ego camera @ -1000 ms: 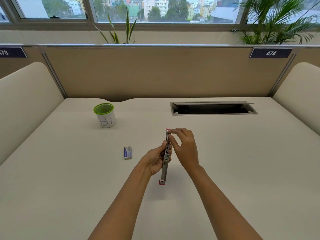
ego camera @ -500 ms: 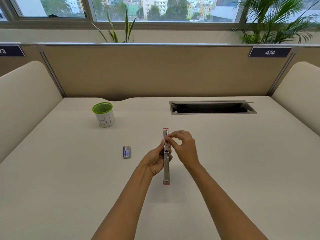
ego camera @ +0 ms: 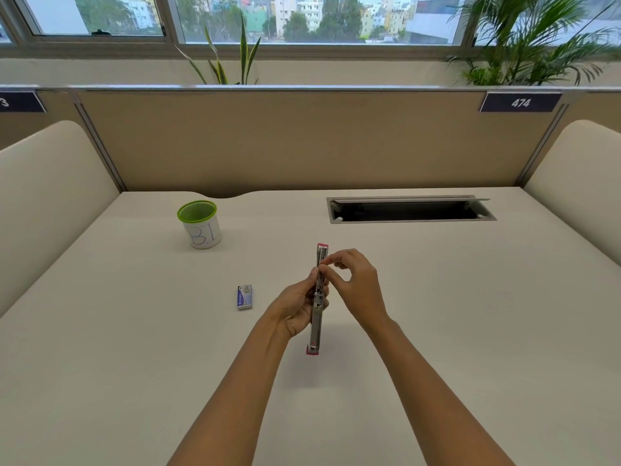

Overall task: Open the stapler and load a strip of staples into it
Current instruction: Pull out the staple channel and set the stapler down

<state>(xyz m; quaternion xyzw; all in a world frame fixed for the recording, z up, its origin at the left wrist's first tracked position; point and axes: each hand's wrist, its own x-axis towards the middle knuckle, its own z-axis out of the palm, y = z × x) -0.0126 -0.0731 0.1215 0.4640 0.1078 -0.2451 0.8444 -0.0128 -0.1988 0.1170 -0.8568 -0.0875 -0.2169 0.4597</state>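
Note:
A slim metal stapler with pink ends is swung fully open into one long line above the desk's middle. My left hand grips it around its hinge from the left. My right hand is on its right side, with thumb and forefinger pinched at the far half's channel. Whether a staple strip lies between those fingertips is too small to tell. A small blue and grey staple box lies flat on the desk to the left of my hands.
A white cup with a green rim stands at the back left. An open cable slot is cut into the desk at the back right. A tan partition closes the far edge, with padded dividers on both sides.
My right fingertips slid from the stapler's far tip down toward its middle. The stapler straightened slightly in my left hand.

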